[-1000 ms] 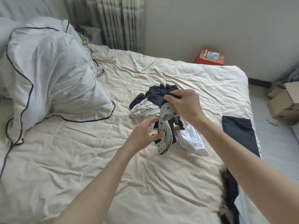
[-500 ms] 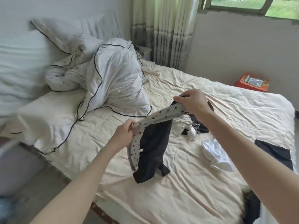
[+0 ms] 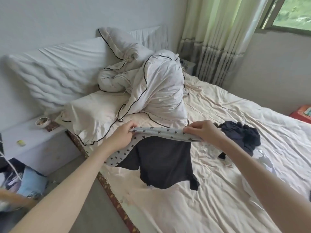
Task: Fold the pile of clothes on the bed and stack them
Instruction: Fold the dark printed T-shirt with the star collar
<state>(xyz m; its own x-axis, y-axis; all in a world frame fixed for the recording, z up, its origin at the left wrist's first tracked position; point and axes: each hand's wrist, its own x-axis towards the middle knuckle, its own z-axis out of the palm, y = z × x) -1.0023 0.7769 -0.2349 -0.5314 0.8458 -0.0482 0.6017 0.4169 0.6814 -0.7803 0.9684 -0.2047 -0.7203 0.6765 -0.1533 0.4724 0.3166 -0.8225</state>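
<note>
1. A pale nightstand (image 3: 33, 145) stands at the far left, beside the bed, with a small bowl (image 3: 42, 122) on its top near the wall.
2. A white pillow (image 3: 55, 71) leans against the wall behind the head of the bed, and a bunched white quilt (image 3: 151, 88) with dark piping sits in front of it.
3. The left hand (image 3: 122, 136) has its fingers curled, pinching the left end of a star-print band on a garment (image 3: 161, 158).
4. The garment hangs from that band above the near edge of the bed (image 3: 210, 190); its dark body droops down to the cream sheet.
5. The right hand (image 3: 202, 132) pinches the right end of the same band with bent fingers, so the band stretches between both hands.
6. A pile of dark clothes (image 3: 242, 137) lies crumpled on the sheet just right of the right hand.
7. Something white (image 3: 265, 163) lies partly hidden behind the right forearm.
8. A red box (image 3: 301, 114) sits at the far right edge, past the bed.
</note>
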